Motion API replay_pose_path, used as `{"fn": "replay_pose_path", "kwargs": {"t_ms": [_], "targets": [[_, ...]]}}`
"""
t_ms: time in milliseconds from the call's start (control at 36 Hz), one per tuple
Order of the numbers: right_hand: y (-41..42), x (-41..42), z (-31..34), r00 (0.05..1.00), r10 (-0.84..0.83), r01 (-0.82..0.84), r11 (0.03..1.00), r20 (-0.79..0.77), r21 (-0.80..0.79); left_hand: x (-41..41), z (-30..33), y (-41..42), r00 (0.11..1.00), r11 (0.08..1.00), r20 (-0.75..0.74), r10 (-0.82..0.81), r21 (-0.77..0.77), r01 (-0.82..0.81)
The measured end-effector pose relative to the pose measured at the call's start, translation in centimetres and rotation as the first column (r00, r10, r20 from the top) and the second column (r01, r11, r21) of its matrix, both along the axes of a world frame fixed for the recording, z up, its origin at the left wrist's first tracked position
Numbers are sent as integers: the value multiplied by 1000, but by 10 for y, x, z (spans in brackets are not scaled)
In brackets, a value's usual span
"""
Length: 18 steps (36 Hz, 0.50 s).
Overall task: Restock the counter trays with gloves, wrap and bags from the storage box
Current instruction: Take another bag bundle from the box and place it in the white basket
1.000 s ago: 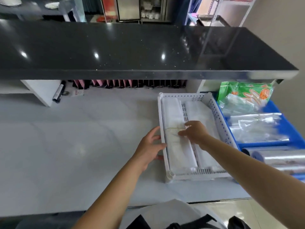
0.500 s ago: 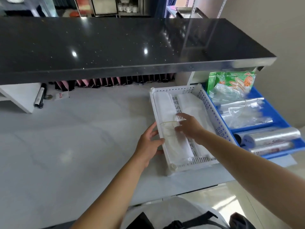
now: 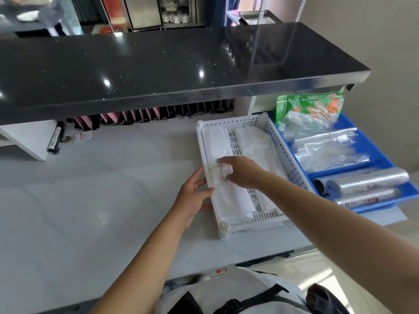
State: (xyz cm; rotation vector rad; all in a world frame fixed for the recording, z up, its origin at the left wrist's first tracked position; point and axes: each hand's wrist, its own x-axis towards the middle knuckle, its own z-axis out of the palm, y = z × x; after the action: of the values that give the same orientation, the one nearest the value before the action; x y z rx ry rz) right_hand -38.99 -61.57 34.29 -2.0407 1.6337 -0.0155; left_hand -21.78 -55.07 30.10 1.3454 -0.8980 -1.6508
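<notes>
A white perforated tray (image 3: 281, 152) sits on the pale counter and holds two long white bundles of bags side by side. My right hand (image 3: 240, 171) lies on the left bundle (image 3: 229, 196), fingers spread over the rubber band around it. My left hand (image 3: 195, 196) grips the tray's left rim, thumb against the outside wall. To the right stands a blue tray (image 3: 371, 143) with a green glove pack (image 3: 315, 107), clear bags (image 3: 326, 148) and rolls of wrap (image 3: 367, 182).
A black raised countertop (image 3: 158, 71) overhangs the back of the work surface. Pink and black folded items (image 3: 140, 114) stand in a row under it. A dark marker-like tube (image 3: 55, 139) lies on a white shelf at the left. Floor shows below the counter edge.
The camera view has tilted and shifted, so the trays appear nearer the middle. My right hand has slid slightly left over the banded bundle; my left hand stays at the tray's rim.
</notes>
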Motion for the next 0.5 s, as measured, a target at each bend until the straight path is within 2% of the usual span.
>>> {"fn": "replay_pose_path", "kwargs": {"t_ms": [167, 250, 333, 389, 444, 500], "targets": [[22, -15, -4, 997, 72, -68, 991, 24, -114, -6, 5, 7, 995, 996, 44, 88, 14, -88], [37, -26, 5, 991, 102, -87, 982, 81, -169, -12, 8, 21, 966, 985, 194, 174, -43, -169], [59, -33, 17, 967, 115, -55, 966, 229, -252, -14, 6, 45, 881, 975, 420, 218, -136, -176], [79, -34, 22, 945, 143, -56, 957, 295, -286, -14, 7, 70, 817, 965, 518, 253, -194, -176], [102, -32, 22, 930, 203, -115, 952, 308, -283, -15, 8, 101, 733, 945, 598, 324, -236, -225], [127, -29, 17, 907, 299, -224, 938, 296, -263, -17, 9, 136, 607, 920, 692, 391, -273, -282]]}}
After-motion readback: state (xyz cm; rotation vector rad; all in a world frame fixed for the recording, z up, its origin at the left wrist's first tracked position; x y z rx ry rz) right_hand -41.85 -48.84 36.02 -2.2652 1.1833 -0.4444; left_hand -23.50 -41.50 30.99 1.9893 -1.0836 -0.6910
